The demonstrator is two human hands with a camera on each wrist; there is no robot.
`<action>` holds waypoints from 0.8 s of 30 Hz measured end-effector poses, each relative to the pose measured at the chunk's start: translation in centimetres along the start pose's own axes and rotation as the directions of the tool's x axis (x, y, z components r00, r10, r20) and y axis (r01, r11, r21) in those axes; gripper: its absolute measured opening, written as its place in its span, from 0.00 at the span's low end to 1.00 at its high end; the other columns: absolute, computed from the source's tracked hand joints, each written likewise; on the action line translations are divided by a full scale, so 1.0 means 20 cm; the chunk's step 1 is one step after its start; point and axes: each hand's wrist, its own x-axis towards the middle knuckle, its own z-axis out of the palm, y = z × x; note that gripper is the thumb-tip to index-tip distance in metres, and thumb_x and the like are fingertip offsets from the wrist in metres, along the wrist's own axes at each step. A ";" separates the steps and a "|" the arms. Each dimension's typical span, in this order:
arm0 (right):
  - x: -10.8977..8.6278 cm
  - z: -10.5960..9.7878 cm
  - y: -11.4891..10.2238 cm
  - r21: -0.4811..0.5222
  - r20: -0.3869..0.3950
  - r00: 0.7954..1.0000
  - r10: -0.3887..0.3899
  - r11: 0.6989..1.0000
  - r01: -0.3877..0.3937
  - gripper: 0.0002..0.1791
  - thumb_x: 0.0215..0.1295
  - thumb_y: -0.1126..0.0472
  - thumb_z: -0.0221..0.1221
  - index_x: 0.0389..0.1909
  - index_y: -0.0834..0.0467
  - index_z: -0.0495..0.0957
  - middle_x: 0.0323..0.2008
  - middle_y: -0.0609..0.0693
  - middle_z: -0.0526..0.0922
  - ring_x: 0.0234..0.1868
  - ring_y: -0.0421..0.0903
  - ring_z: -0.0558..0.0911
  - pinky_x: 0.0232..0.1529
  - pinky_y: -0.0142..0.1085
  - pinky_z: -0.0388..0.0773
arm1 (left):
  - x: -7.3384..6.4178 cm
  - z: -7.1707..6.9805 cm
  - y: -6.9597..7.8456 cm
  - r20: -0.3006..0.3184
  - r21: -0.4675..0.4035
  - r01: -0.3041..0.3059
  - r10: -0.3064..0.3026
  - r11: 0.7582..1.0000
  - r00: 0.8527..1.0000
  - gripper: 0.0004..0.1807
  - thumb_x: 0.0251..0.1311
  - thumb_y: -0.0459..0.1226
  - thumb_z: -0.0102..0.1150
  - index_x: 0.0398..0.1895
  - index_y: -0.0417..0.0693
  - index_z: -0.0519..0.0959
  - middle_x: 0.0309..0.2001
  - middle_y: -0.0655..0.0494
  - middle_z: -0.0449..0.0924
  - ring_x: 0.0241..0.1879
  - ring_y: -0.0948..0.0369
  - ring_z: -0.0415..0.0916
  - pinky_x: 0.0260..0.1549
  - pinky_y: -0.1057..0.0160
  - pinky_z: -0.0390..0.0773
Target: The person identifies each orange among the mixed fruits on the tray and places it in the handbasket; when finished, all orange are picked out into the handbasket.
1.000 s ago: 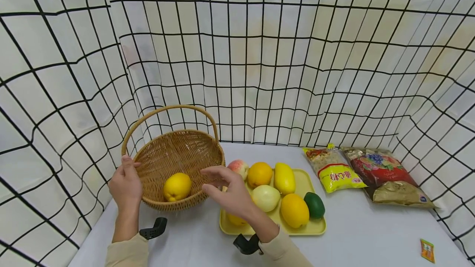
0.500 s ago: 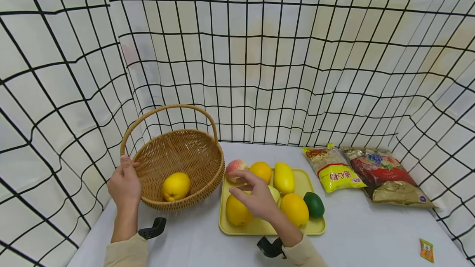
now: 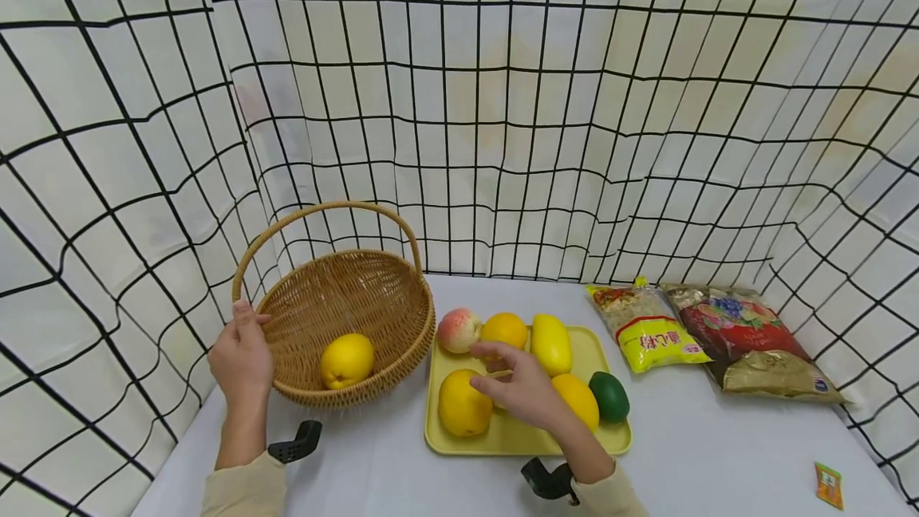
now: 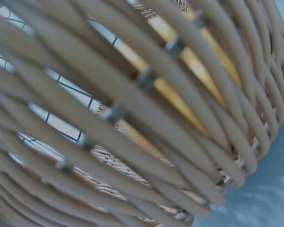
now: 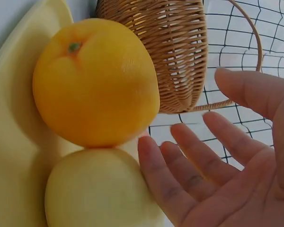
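My left hand (image 3: 244, 353) grips the left side of a wicker basket (image 3: 337, 286) at the foot of its handle, thumb over the rim. The basket is tilted toward me with one yellow fruit (image 3: 347, 361) inside. My right hand (image 3: 527, 389) hovers over a yellow tray (image 3: 510, 447), fingers spread and holding nothing. In the right wrist view an orange (image 5: 94, 85) and a pale yellow-green fruit (image 5: 99, 189) lie beside its fingertips; in the head view the hand hides the pale one. Basket weave fills the left wrist view.
Also on the tray are a peach (image 3: 458, 330), another orange (image 3: 504, 329), a yellow mango (image 3: 551, 344), an orange-yellow fruit (image 3: 577, 399) and a dark green fruit (image 3: 609, 396). Two food bags (image 3: 754, 341) lie at the back right, with a small packet (image 3: 829, 486) near the right edge.
My right hand has moved right, from beside the basket to over the tray. The yellow fruit in the basket has shifted slightly to the right. My left hand stays on the basket.
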 end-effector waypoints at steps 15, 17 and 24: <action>0.00 -0.04 0.02 -0.084 0.168 0.983 0.075 0.995 -0.062 0.29 0.58 0.51 0.69 0.61 0.48 0.75 0.61 0.49 0.76 0.55 0.51 0.78 0.51 0.47 0.76 | 0.00 0.00 0.00 -0.009 0.000 0.002 -0.002 1.000 1.000 0.41 0.74 0.60 0.27 0.44 0.33 0.82 0.32 0.34 0.73 0.42 0.43 0.71 0.39 0.50 0.60; 0.00 -0.04 0.02 -0.103 0.197 0.979 0.058 0.994 -0.038 0.30 0.58 0.51 0.69 0.62 0.48 0.74 0.61 0.47 0.76 0.56 0.50 0.78 0.53 0.47 0.76 | -0.01 0.00 0.00 -0.004 0.001 0.007 -0.007 1.000 1.000 0.41 0.74 0.60 0.27 0.44 0.33 0.82 0.36 0.32 0.75 0.44 0.41 0.71 0.39 0.49 0.60; 0.00 0.01 0.04 -0.150 0.226 0.974 0.020 0.989 0.015 0.34 0.57 0.52 0.70 0.66 0.50 0.71 0.63 0.43 0.74 0.60 0.51 0.74 0.60 0.50 0.70 | -0.01 0.01 0.00 0.000 -0.001 -0.004 0.004 1.000 1.000 0.41 0.74 0.60 0.27 0.44 0.33 0.82 0.32 0.32 0.72 0.43 0.40 0.71 0.39 0.49 0.60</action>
